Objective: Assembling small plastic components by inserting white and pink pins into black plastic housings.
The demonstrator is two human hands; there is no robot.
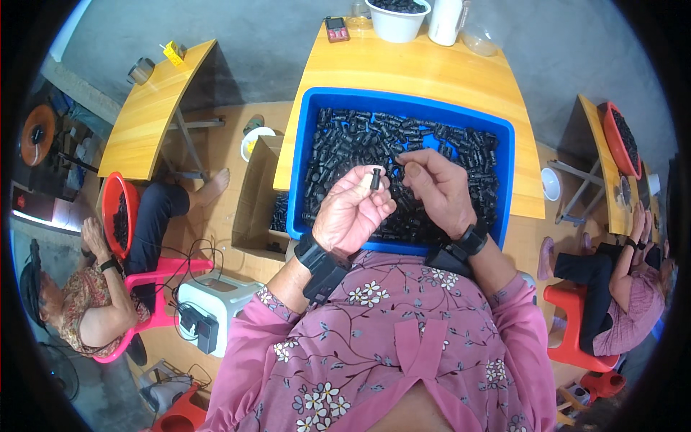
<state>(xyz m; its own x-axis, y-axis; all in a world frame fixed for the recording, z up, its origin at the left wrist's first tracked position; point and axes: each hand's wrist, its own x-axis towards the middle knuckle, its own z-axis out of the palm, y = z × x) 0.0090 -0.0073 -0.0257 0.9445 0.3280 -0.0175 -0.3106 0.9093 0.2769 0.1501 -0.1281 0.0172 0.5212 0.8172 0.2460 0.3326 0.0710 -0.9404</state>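
My left hand [350, 212] is closed, with a small black plastic fitting [375, 178] upright between its thumb and fingers. Just right of it, my right hand [443, 191] has thumb and forefinger drawn together in a pinch; whatever is at their tips is too small to make out. Both hands are over a blue plastic tub [507, 173] on the near part of the table. Many similar black fittings [353, 137] lie loose inside it, with patches of blue bottom showing at the upper right. Each of my wrists wears a black strapped device.
The yellow wooden table [432, 75] carries a white bowl [398, 27] of black parts, a white bottle [445, 21] and a red phone [336, 30] at its far end. A cardboard box [253, 198] stands left of the tub. Seated people work on both sides.
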